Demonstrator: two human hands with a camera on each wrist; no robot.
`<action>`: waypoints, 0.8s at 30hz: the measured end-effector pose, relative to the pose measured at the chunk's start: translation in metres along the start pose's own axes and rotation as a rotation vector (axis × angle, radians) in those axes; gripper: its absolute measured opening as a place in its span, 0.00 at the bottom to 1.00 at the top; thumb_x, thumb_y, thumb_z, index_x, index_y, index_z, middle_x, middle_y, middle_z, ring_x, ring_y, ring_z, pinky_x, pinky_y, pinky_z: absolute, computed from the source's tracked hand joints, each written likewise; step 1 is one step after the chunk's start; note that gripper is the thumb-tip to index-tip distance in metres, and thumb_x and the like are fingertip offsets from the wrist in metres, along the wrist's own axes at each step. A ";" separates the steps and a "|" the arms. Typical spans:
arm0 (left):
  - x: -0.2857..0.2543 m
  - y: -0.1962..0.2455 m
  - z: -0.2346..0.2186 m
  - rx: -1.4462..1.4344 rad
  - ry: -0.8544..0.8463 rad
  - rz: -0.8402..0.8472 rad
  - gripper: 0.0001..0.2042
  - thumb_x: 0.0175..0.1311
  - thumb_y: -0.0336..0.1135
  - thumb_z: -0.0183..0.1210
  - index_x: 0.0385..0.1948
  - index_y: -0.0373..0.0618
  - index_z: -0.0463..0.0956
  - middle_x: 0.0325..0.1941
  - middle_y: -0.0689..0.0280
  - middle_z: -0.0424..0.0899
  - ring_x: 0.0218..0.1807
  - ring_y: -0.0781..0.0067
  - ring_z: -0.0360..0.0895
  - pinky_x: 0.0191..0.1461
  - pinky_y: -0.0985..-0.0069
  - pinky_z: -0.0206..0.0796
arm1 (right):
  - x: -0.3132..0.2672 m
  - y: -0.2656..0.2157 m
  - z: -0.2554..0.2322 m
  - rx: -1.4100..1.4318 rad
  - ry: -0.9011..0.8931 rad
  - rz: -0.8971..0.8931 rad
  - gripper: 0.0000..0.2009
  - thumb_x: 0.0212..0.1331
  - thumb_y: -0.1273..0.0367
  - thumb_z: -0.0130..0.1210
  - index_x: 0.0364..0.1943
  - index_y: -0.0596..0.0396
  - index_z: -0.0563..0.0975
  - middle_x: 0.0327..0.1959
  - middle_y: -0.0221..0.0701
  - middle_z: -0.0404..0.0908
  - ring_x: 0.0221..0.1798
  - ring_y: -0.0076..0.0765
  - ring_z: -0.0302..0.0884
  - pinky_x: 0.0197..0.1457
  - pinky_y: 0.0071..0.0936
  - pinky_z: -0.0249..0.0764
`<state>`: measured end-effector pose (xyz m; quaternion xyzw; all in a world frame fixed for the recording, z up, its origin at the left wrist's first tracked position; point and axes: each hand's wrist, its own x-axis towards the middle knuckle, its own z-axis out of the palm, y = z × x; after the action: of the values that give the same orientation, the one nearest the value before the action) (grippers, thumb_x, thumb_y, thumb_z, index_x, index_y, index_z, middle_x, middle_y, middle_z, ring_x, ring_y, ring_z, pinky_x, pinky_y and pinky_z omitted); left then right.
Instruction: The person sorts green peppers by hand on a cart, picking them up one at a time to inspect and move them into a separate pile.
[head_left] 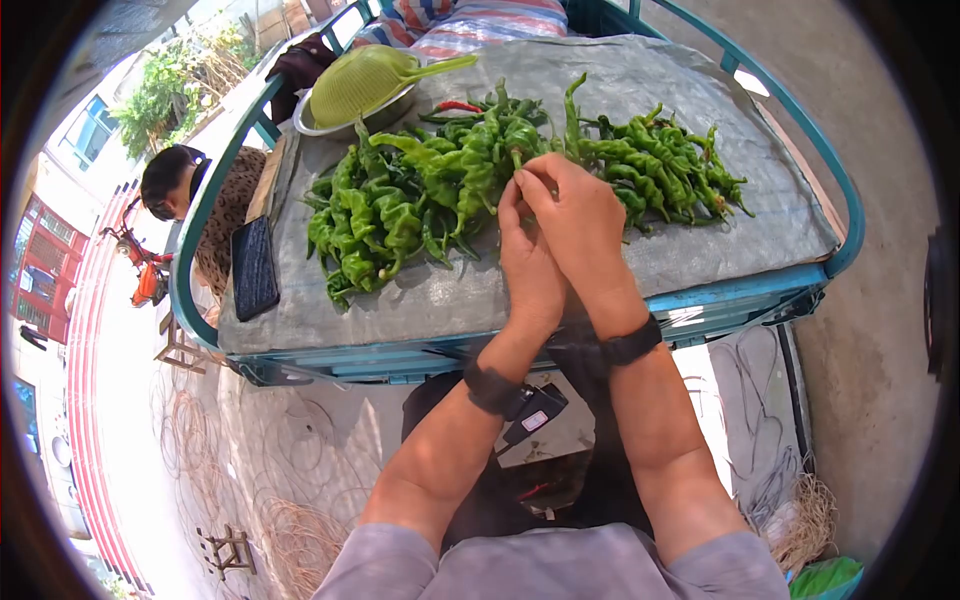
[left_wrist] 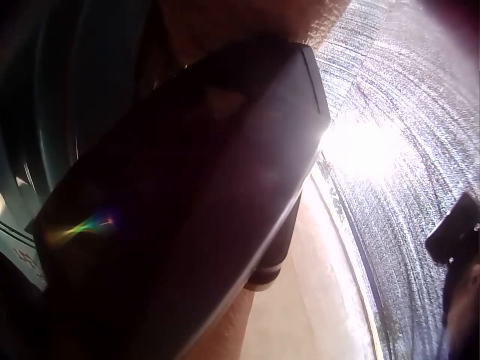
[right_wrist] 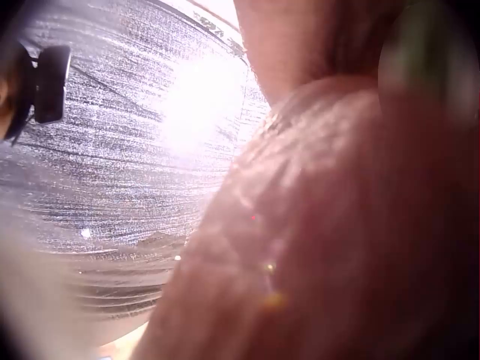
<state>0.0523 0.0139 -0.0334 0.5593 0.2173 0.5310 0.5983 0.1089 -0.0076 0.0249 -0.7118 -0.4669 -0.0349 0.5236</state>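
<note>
Nearest in the head view, two bare forearms are stretched forward over the near edge of the cart [head_left: 640,300], each strapped with a dark wrist camera. The left hand [head_left: 528,262] and the right hand [head_left: 580,218] are pressed side by side above the grey sheet [head_left: 700,225] that is spread across the cart bed. Both sets of fingertips are brought together at one green pepper [head_left: 512,148], at the near edge of the middle heap; its stem end is pinched between the curled fingers of the right hand, and the left fingertips are closed on it just beside them. The pepper's body is seen running away from the fingers, toward the far edge.

In the left wrist view, little but a dark strap housing and skin is shown; in the right wrist view, blurred skin and sunlit sheet, so the grip cannot be confirmed there.

To the left of the hands, a pile of green peppers [head_left: 365,225] is heaped on the sheet; to the right, another pile [head_left: 665,165] is laid out. A dark phone [head_left: 253,268] is seen lying near the left edge. Toward the far left corner, a green strainer [head_left: 365,80] is set upside down on a metal bowl [head_left: 330,125], with a red pepper [head_left: 458,106] just beside it.
</note>
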 end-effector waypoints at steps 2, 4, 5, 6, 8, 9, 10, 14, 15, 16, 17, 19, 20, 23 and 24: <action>-0.003 0.002 0.000 -0.013 0.002 -0.019 0.29 0.71 0.29 0.54 0.70 0.44 0.51 0.63 0.59 0.67 0.57 0.73 0.71 0.59 0.76 0.68 | -0.001 -0.001 0.002 0.003 0.056 -0.018 0.10 0.60 0.63 0.59 0.38 0.55 0.81 0.32 0.33 0.84 0.34 0.43 0.82 0.39 0.38 0.76; -0.004 0.006 0.000 -0.065 -0.021 -0.058 0.28 0.71 0.28 0.53 0.70 0.45 0.53 0.62 0.60 0.67 0.55 0.75 0.72 0.56 0.78 0.68 | 0.000 0.003 0.003 0.124 0.104 0.021 0.09 0.61 0.64 0.59 0.38 0.56 0.81 0.31 0.34 0.84 0.32 0.40 0.82 0.37 0.34 0.75; -0.004 0.007 -0.001 -0.109 -0.045 -0.085 0.27 0.70 0.27 0.53 0.69 0.46 0.54 0.62 0.60 0.67 0.53 0.75 0.72 0.55 0.79 0.69 | 0.002 0.012 0.007 0.245 0.123 0.069 0.09 0.62 0.65 0.58 0.38 0.56 0.81 0.31 0.34 0.84 0.31 0.36 0.82 0.36 0.31 0.75; -0.004 0.008 -0.002 -0.153 -0.067 -0.112 0.26 0.70 0.25 0.52 0.69 0.46 0.55 0.61 0.60 0.67 0.52 0.76 0.72 0.53 0.80 0.69 | 0.004 0.013 0.006 0.366 0.140 0.116 0.09 0.63 0.65 0.58 0.39 0.57 0.81 0.30 0.34 0.84 0.30 0.33 0.81 0.35 0.28 0.74; -0.004 0.010 -0.001 -0.130 -0.076 -0.105 0.25 0.69 0.23 0.50 0.67 0.45 0.56 0.62 0.60 0.67 0.51 0.77 0.72 0.51 0.81 0.69 | 0.005 0.014 -0.004 0.566 0.129 0.223 0.10 0.65 0.65 0.57 0.40 0.58 0.80 0.30 0.31 0.84 0.28 0.24 0.77 0.32 0.22 0.72; -0.005 0.012 0.000 -0.118 -0.081 -0.101 0.24 0.68 0.21 0.48 0.66 0.44 0.56 0.62 0.60 0.67 0.50 0.78 0.72 0.50 0.82 0.69 | 0.006 0.013 -0.009 0.665 0.123 0.278 0.10 0.67 0.65 0.57 0.41 0.58 0.80 0.30 0.30 0.84 0.27 0.19 0.75 0.30 0.19 0.70; -0.007 0.020 0.003 -0.118 -0.075 -0.116 0.22 0.67 0.19 0.46 0.63 0.42 0.59 0.61 0.58 0.67 0.46 0.77 0.75 0.47 0.79 0.72 | 0.004 0.012 -0.013 0.781 0.138 0.254 0.10 0.69 0.65 0.56 0.43 0.59 0.80 0.31 0.26 0.83 0.25 0.12 0.69 0.28 0.14 0.66; -0.004 0.011 0.003 -0.188 -0.078 -0.154 0.18 0.67 0.20 0.47 0.59 0.39 0.60 0.61 0.54 0.67 0.41 0.73 0.79 0.42 0.76 0.75 | -0.001 0.015 -0.028 0.756 0.223 0.156 0.11 0.69 0.65 0.55 0.44 0.59 0.80 0.32 0.27 0.83 0.24 0.12 0.68 0.26 0.12 0.64; -0.005 0.011 0.003 -0.189 -0.072 -0.153 0.18 0.68 0.21 0.47 0.58 0.39 0.60 0.60 0.53 0.67 0.40 0.73 0.79 0.41 0.75 0.75 | -0.001 0.015 -0.033 0.747 0.223 0.150 0.11 0.69 0.65 0.55 0.44 0.59 0.80 0.32 0.27 0.83 0.24 0.12 0.68 0.26 0.12 0.64; -0.005 0.011 0.003 -0.189 -0.065 -0.151 0.17 0.68 0.21 0.47 0.58 0.38 0.61 0.60 0.53 0.67 0.39 0.72 0.80 0.40 0.75 0.76 | -0.002 0.015 -0.039 0.739 0.222 0.145 0.11 0.69 0.65 0.55 0.44 0.59 0.80 0.32 0.27 0.83 0.24 0.12 0.68 0.26 0.12 0.64; -0.005 0.012 0.004 -0.179 -0.069 -0.144 0.17 0.68 0.21 0.47 0.58 0.38 0.61 0.60 0.53 0.67 0.39 0.72 0.80 0.40 0.75 0.76 | -0.002 0.016 -0.044 0.731 0.220 0.140 0.11 0.69 0.65 0.55 0.44 0.59 0.80 0.32 0.27 0.83 0.24 0.12 0.68 0.26 0.12 0.64; -0.005 0.014 0.004 -0.156 -0.080 -0.131 0.17 0.69 0.22 0.47 0.58 0.38 0.61 0.60 0.54 0.68 0.39 0.73 0.80 0.41 0.76 0.75 | -0.002 0.021 -0.048 0.771 0.171 0.157 0.11 0.69 0.65 0.55 0.45 0.60 0.80 0.33 0.27 0.83 0.24 0.13 0.68 0.26 0.12 0.64; -0.006 0.016 0.004 -0.128 -0.080 -0.126 0.16 0.69 0.22 0.47 0.58 0.38 0.62 0.59 0.54 0.69 0.39 0.74 0.80 0.41 0.76 0.75 | -0.002 0.022 -0.049 0.788 0.164 0.171 0.11 0.69 0.65 0.55 0.45 0.60 0.80 0.33 0.27 0.83 0.24 0.13 0.69 0.26 0.12 0.64; -0.007 0.020 0.006 -0.031 -0.086 -0.096 0.16 0.69 0.23 0.49 0.57 0.38 0.64 0.54 0.57 0.72 0.39 0.75 0.79 0.40 0.78 0.74 | -0.002 0.019 -0.048 0.679 0.233 0.099 0.10 0.68 0.66 0.57 0.44 0.59 0.80 0.33 0.27 0.83 0.24 0.15 0.70 0.27 0.14 0.66; -0.008 0.019 0.006 0.010 -0.086 -0.079 0.16 0.69 0.24 0.49 0.57 0.39 0.65 0.51 0.58 0.74 0.39 0.76 0.79 0.40 0.78 0.73 | -0.002 0.017 -0.047 0.618 0.270 0.056 0.09 0.68 0.66 0.57 0.43 0.59 0.80 0.33 0.27 0.83 0.24 0.16 0.71 0.27 0.15 0.67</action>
<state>0.0468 0.0006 -0.0174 0.5757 0.2158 0.4813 0.6248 0.1404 -0.0454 0.0330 -0.5210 -0.3622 0.0285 0.7724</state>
